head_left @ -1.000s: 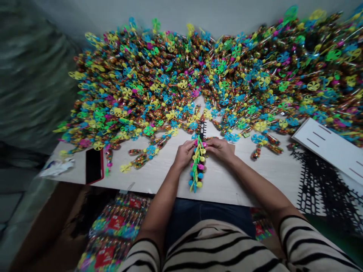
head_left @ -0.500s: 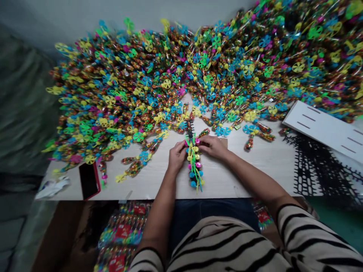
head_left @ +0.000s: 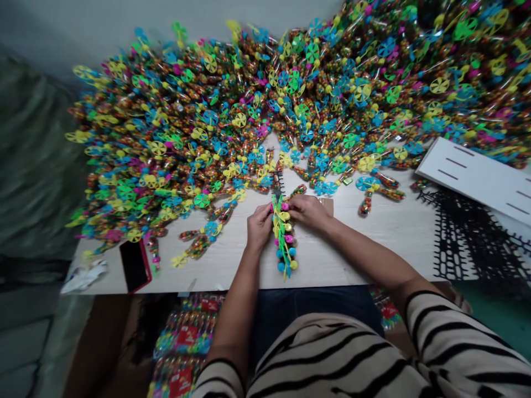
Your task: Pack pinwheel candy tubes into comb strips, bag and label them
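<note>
At centre frame, the left hand (head_left: pixel 259 225) and right hand (head_left: pixel 310 211) are pinching, fingers drawn together, a row of round plastic knobs and thin wheels (head_left: pixel 282 232); a black ladder-shaped strip (head_left: pixel 278 190) is projecting beyond it. Glossy, pellet-filled tubes (head_left: pixel 203 124) are covering the counter (head_left: pixel 402 228) in the upper frame.

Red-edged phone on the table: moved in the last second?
No. Against the front edge of the table, the phone sits where it did; the camera view itself shifted.
</note>
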Motion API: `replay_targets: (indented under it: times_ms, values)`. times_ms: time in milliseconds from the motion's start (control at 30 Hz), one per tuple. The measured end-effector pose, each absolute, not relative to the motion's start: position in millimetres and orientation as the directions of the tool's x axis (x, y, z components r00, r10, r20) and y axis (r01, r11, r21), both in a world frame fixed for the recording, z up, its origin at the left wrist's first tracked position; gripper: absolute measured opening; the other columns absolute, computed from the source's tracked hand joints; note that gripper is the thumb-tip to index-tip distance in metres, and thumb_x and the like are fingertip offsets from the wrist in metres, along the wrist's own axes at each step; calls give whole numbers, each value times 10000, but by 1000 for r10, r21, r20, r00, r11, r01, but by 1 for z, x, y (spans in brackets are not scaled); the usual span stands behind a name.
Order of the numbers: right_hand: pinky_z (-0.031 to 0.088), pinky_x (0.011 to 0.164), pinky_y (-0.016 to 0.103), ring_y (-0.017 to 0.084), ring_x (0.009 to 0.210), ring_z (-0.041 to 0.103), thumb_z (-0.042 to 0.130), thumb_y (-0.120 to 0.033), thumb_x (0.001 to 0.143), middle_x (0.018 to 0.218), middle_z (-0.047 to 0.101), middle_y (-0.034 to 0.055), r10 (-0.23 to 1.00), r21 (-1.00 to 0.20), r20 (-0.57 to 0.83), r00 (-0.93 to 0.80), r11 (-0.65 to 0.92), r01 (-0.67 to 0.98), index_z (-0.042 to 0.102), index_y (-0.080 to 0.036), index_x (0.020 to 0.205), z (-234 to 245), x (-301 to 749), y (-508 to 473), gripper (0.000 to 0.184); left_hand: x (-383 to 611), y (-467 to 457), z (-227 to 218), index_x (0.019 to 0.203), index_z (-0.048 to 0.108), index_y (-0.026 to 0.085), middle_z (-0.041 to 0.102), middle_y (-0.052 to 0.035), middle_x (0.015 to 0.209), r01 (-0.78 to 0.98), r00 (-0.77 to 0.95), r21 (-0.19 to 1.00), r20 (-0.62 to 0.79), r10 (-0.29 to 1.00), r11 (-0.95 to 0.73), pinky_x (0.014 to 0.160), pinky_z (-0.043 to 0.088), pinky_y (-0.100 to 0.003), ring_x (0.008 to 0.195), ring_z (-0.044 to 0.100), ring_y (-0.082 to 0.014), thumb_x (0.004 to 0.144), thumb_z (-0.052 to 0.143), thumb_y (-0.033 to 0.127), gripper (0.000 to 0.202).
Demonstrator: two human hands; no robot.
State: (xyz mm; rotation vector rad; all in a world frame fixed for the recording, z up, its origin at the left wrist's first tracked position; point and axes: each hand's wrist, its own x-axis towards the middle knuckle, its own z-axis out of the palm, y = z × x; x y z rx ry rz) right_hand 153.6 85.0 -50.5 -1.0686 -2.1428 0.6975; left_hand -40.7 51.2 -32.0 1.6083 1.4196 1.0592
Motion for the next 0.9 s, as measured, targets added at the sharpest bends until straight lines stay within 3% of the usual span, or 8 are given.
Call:
replay_targets:
  times_ms: [200,433,667,800,900]
  values:
    - [426,655,237,181,764,607,725,-96,774,841,658,57,830,-659,254,-497,524,539,689,-164,891,-45,153,90,140,-46,52,-33,1139,700,234,707,-56,1077,453,108,873,148,983,-181,922,488,-338,1006,630,-198,851,557,237,321]
    - [448,673,223,162,755,623,765,-96,738,880,683,63,850,-764,116,-513,406,501,698,-137,1029,-30,158,94,301,-55,53,-31,1220,646,244,674,-56,1185,450,255,849,173,951,-276,986,462,-364,1097,590,-202,874,536,219,364]
    - [475,681,235,168,748,656,799,-156,723,841,707,43,839,-848,-18,-544,275,454,723,-154,1013,-12,171,105,300,-59,51,-29,1287,597,256,676,-61,1142,381,234,909,84,968,-171,966,473,-356,1049,613,-197,849,583,242,439]
    - [493,673,259,168,732,647,723,-258,786,900,710,49,876,-884,-14,-483,215,416,731,-175,991,-8,193,103,221,-70,47,-22,1261,613,228,666,-91,1196,197,113,980,-39,993,16,922,493,-347,1017,621,-198,774,703,320,504]
    - [509,679,297,191,729,644,677,-431,801,892,711,59,931,-898,-9,-364,153,413,731,-177,970,-13,213,99,310,-82,42,-15,1218,630,205,669,-120,1195,-163,27,967,-195,980,197,882,512,-354,995,643,-211,740,731,470,556]
